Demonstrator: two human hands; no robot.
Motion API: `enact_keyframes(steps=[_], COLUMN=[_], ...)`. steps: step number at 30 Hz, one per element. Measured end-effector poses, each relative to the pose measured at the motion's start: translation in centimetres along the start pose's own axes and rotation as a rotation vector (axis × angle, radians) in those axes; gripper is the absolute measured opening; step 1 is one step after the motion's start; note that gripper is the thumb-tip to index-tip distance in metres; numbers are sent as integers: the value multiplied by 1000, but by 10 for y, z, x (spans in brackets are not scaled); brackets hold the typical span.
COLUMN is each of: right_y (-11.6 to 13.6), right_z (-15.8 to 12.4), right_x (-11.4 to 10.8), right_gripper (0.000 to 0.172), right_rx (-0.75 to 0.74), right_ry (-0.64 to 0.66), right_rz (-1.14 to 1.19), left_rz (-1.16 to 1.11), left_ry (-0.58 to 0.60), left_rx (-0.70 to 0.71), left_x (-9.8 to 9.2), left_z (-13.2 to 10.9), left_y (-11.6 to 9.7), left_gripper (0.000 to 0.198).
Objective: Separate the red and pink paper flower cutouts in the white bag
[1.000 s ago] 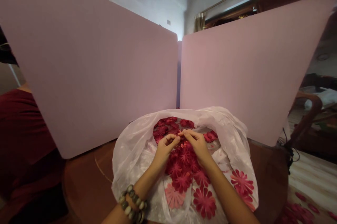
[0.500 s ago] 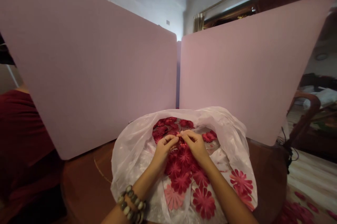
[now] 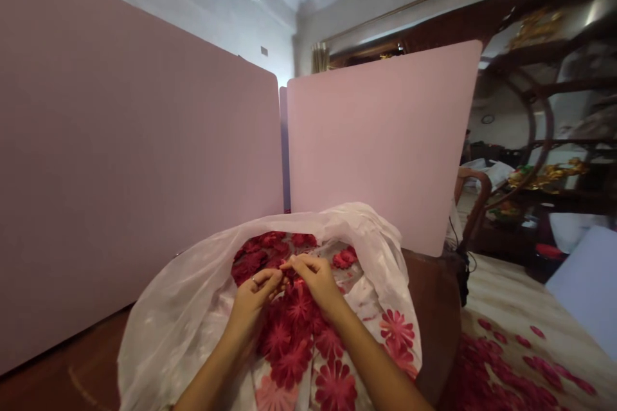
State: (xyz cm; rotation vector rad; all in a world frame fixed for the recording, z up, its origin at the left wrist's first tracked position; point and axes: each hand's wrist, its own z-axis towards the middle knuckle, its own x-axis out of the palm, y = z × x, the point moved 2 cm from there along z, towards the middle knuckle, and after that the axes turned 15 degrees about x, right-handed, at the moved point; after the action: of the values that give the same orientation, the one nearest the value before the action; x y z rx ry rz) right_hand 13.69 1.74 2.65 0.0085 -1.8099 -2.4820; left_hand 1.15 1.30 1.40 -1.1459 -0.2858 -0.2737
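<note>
Both hands meet over the opening of a white plastic bag (image 3: 168,314). My left hand (image 3: 263,289), with a ring on one finger, has its fingertips pinched together. Close beside it, my right hand (image 3: 308,273) is pinched too, its fingertips nearly touching the left ones. Something small and reddish shows between them, too small to make out. Beneath the hands lies a pile of dark red flower-shaped pieces (image 3: 292,359). A lighter pink flower piece (image 3: 276,395) rests at the near side, and more red flowers (image 3: 398,328) lie on the bag's right part.
Two pink panels (image 3: 376,147) stand behind the bag on the brown table (image 3: 431,308). To the right are a wooden chair (image 3: 477,205), scattered red petals (image 3: 501,372) on the floor, and a dark shelf with gold ornaments (image 3: 549,176).
The view has turned to the right, so the bag and hands appear further left and more of the room shows. The person in red at the left is out of view. Both hands stay pinched together.
</note>
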Motion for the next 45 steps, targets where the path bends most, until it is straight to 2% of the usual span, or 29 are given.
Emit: enact_keyframes(steps=[4,8,17,23,31,38,42,45], right_y=[1,1,-5,-3,0,0,-2,-4], right_z=[-1,-2,0,-1,-2,-5,-6,-5], right_x=[2,4,4,4,5,5,5,4], right_gripper=[38,35,28,25,23,23,16,11], right_rx=[46,32,-21,-80,-96,-207,-292,-283], right_ry=[38,31,10,-16,-7,-51,-79,-81], right_rz=[51,34,17,-31,-9,-163,-268,-264], left_rz=[67,139,96,-4,-20,-78,-99,-87], left_ry=[-9,-15,-12,-22,6,-37,16,63], left_rx=[30,87,30,-61,-40,-97,-122,-97], left_x=[0,-3,-1,-2,-3,-4,-3,-2], left_z=[0,1,-2,1,3,4,2,0], left_y=[-3,-3,-6,0,1,3,3,3], left_gripper=[43,44,44,45,41,33,26,23])
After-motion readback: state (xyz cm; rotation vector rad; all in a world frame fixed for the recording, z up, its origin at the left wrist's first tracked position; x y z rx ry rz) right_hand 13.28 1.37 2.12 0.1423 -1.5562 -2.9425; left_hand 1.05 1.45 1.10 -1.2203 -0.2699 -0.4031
